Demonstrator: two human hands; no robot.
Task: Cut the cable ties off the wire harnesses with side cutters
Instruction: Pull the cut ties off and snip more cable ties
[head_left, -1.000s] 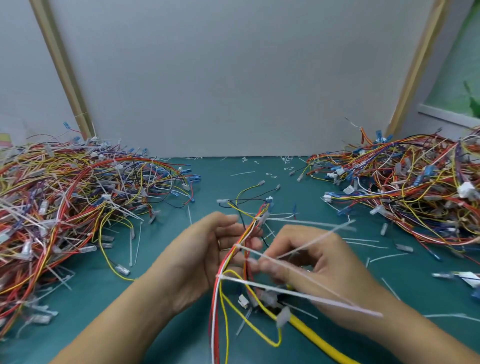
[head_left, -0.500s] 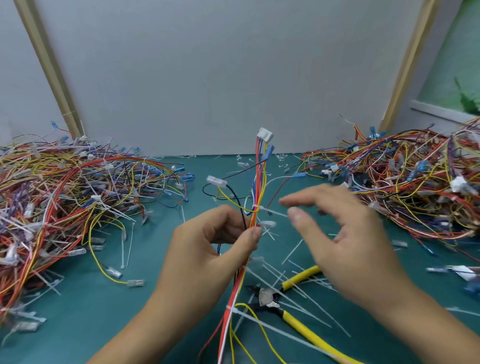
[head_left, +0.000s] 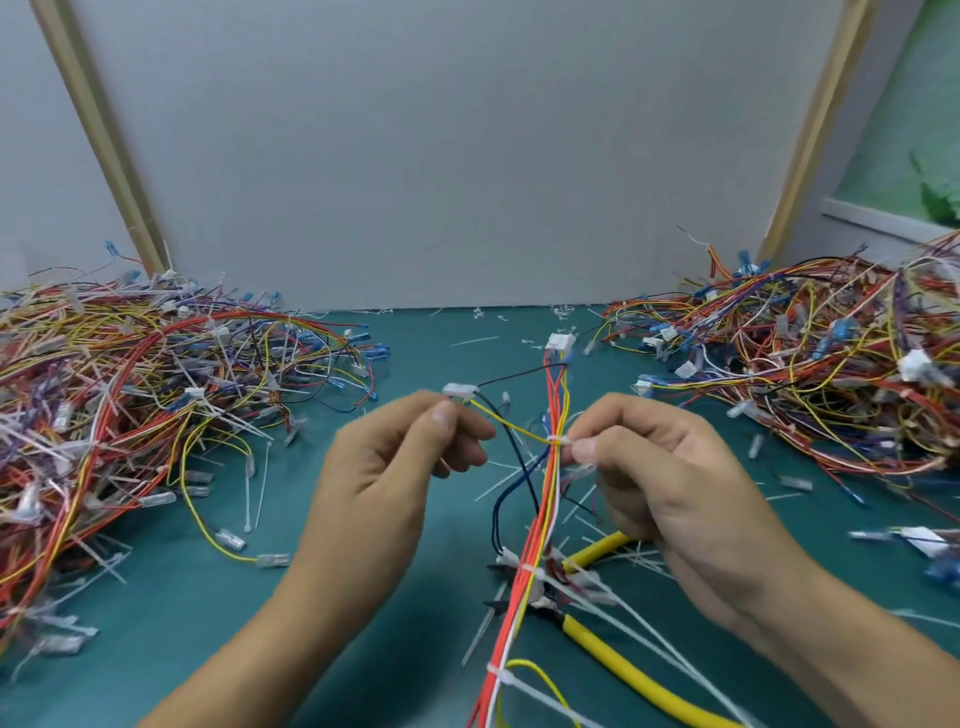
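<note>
Harness (head_left: 549, 501), left hand (head_left: 395, 467) pinching, right hand (head_left: 662, 470) seemingly pinching

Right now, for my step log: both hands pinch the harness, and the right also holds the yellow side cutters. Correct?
No: in the head view the side cutters lie on the table, unheld. The left hand and right hand do both pinch the harness.

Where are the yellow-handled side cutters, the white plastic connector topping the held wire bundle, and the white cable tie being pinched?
Yellow-handled side cutters (head_left: 623, 667): head view, lower handle.
White plastic connector (head_left: 560, 341): head view, its body.
White cable tie (head_left: 557, 441): head view, loop round wires.
</note>
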